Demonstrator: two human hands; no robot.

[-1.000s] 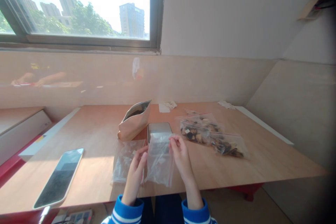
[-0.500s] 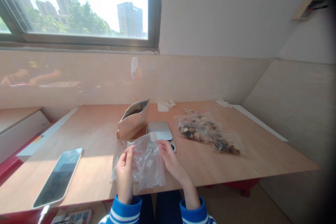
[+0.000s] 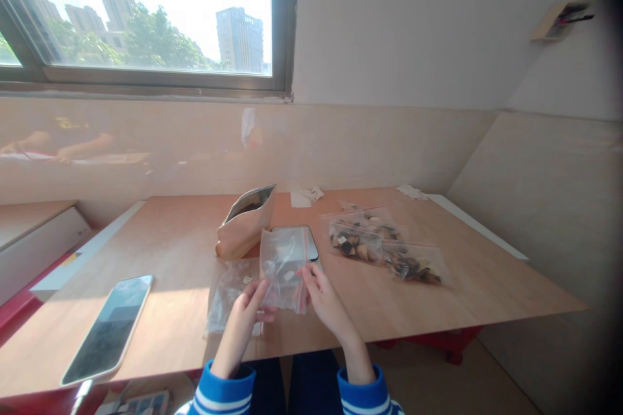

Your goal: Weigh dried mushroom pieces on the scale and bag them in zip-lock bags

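Note:
A clear zip-lock bag [image 3: 285, 253] with a red-edged seal is held up between both hands, and nothing shows inside it but a small white label. My left hand [image 3: 248, 308] pinches its lower left side. My right hand [image 3: 318, 288] grips the red seal edge on the right. Below the left hand, more clear plastic bags [image 3: 226, 298] lie flat on the table. Behind the held bag is a flat scale [image 3: 311, 248] with a pale top, partly covered. An open brown pouch [image 3: 246, 227] stands just left of the scale; its contents are dark and unclear.
Several filled zip-lock bags [image 3: 357, 243] with brown and black pieces lie on the table's right half. A phone [image 3: 109, 327] lies at the left front. White scraps [image 3: 311, 194] sit along the back edge, below the window.
The clear bag has moved up and away from me, off the other bags, and now covers more of the scale. My left hand has shifted right and lower on it.

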